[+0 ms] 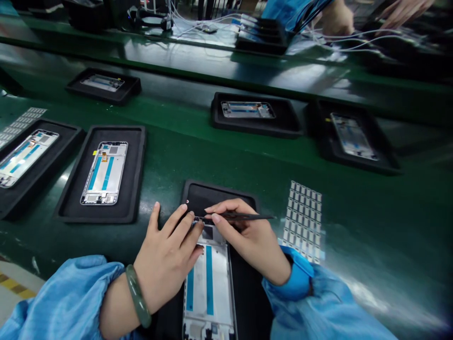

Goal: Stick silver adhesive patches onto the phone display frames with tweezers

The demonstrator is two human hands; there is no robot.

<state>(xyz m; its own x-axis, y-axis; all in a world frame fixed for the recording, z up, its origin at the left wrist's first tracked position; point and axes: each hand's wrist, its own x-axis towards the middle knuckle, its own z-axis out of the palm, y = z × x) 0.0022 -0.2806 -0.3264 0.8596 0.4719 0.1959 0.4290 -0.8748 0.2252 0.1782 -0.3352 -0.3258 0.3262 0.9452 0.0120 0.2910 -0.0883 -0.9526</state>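
Note:
A phone frame (pixel 221 283) with two blue strips lies in a black foam tray (pixel 247 307) in front of me. My left hand (pixel 170 255) rests on its upper left part, fingers spread, with fingertips at the top edge. My right hand (pixel 247 231) pinches dark tweezers (pixel 244 216), held nearly level. Their tip points left to the frame's top edge, near my left fingertips; whether it grips anything there is too small to tell. A sheet of small silvery rectangular pieces (pixel 303 219) lies to the right of the tray.
On the green bench, phone frames lie in trays to the left (pixel 136 174), far left (pixel 67 156), back left (pixel 132 89), back centre (pixel 286 125) and right (pixel 382 151). Another sheet (pixel 21 123) is at far left. Across the bench, a co-worker's hands (pixel 338 19) are among cables.

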